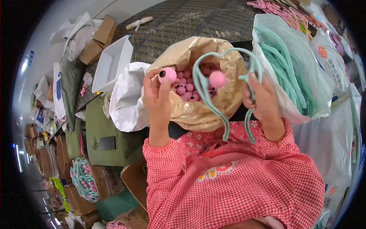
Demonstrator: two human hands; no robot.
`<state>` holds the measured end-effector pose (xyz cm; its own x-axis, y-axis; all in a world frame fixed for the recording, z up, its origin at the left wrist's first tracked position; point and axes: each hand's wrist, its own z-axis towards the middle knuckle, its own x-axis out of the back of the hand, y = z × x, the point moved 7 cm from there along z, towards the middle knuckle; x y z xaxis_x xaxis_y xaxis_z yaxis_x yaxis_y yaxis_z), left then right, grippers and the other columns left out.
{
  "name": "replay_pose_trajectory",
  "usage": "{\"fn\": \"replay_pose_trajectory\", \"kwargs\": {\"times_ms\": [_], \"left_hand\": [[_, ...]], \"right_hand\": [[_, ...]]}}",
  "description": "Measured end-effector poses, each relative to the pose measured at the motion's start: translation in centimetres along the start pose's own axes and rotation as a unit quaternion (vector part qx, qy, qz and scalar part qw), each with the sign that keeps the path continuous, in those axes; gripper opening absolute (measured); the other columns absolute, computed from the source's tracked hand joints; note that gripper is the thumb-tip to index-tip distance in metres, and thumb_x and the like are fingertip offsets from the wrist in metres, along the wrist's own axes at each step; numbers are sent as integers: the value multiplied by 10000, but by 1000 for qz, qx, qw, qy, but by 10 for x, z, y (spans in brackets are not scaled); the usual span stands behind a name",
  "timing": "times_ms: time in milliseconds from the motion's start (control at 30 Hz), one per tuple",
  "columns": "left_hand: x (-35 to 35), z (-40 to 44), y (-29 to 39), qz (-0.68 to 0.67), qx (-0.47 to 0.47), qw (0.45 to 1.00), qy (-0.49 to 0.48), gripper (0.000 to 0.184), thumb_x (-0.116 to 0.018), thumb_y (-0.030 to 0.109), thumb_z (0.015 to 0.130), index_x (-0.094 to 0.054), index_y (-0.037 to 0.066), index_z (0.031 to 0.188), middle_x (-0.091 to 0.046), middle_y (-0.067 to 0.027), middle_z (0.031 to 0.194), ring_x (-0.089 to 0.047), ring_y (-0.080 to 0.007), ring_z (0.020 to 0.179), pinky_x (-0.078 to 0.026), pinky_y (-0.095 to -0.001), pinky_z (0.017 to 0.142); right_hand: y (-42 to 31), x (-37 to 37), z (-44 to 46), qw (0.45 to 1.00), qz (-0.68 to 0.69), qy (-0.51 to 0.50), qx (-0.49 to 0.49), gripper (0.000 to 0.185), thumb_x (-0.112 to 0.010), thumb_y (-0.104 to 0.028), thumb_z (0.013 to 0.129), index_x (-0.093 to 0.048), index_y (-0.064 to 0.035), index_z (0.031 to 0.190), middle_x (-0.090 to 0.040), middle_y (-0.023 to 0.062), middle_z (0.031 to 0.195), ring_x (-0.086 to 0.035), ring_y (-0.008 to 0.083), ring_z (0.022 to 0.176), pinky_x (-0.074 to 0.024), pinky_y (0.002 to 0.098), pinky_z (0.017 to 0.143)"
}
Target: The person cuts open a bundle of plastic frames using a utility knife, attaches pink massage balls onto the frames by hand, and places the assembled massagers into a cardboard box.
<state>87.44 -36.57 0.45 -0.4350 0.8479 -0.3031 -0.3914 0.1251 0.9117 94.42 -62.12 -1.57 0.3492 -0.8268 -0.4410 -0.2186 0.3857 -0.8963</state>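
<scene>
My left hand (157,99) pinches a pink ball (168,74) with a black round spot, near the left rim of a tan plastic bag (179,49). Inside that bag lie many smaller-looking pink balls (185,89), some showing black spots. My right hand (265,101) is closed around a mint-green curved plastic frame (207,100), held over the bag's right side. Two prongs of the frame point down toward my checked apron. One pink ball (217,79) appears to be fixed on a branch of the frame. The ball in my left hand is apart from the frame.
At right, a white sack (324,103) holds mint-green frames (284,72); pink ones (272,11) lie behind it. A white bin (110,63) stands left. A dark phone-like object (107,143) rests on green cloth. Lower left, a box (105,183) holds frames with pink balls.
</scene>
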Motion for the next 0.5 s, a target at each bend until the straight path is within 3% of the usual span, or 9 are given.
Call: {"fn": "replay_pose_trajectory", "kwargs": {"times_ms": [67,133,200,233,267,333,500], "left_hand": [[-24,-12,25,67,-110,987,-91,355,-633,140,905,-473,-15,1182,-598,-124,1057,-602,-156,914,-503,-265,792],[-35,-21,28,106,-92,982,-129,383,-674,120,869,-493,10,1189,-596,-110,1090,-594,-162,980,-501,-287,830],[-66,-31,35,334,-74,916,-209,416,-720,115,811,-535,45,1177,-602,-101,1101,-614,-206,953,-494,-328,847],[-70,-32,26,406,-110,875,-238,443,-749,117,747,-575,66,1152,-601,-104,1077,-601,-280,944,-487,-373,835],[-68,-31,19,404,-109,876,-240,443,-749,117,747,-575,66,1152,-601,-104,1077,-601,-280,944,-487,-373,835],[-78,-37,20,439,-222,828,-268,412,-744,125,734,-589,58,1110,-601,-124,1038,-566,-337,950,-463,-416,832],[-84,-40,9,471,-241,800,-284,356,-729,144,755,-588,53,1069,-608,-112,1015,-557,-332,964,-436,-425,838]], "right_hand": [[9,-13,1,998,-48,-24,-16,190,-454,-250,1007,-480,-90,1105,-454,1,678,-385,57,496,-276,190,413],[17,-28,0,994,-95,-45,-32,204,-453,-240,1007,-469,-84,1136,-455,-2,673,-382,53,494,-277,192,415],[23,-45,-4,987,-114,-109,-27,234,-454,-235,1005,-449,-70,1171,-451,-10,657,-372,49,489,-278,199,423],[24,-47,-5,990,-89,-110,-22,244,-450,-226,1007,-444,-60,1186,-440,-14,638,-353,50,483,-267,205,430],[24,-47,-6,990,-89,-107,-23,244,-450,-226,1007,-444,-60,1186,-440,-14,638,-353,50,483,-267,205,430],[23,-46,-7,990,-67,-119,-21,231,-447,-228,1011,-454,-64,1172,-440,-16,637,-345,50,483,-257,207,434],[19,-40,-9,991,-85,-107,-11,216,-448,-236,1013,-474,-60,1135,-424,-23,629,-336,46,485,-253,208,432]]}}
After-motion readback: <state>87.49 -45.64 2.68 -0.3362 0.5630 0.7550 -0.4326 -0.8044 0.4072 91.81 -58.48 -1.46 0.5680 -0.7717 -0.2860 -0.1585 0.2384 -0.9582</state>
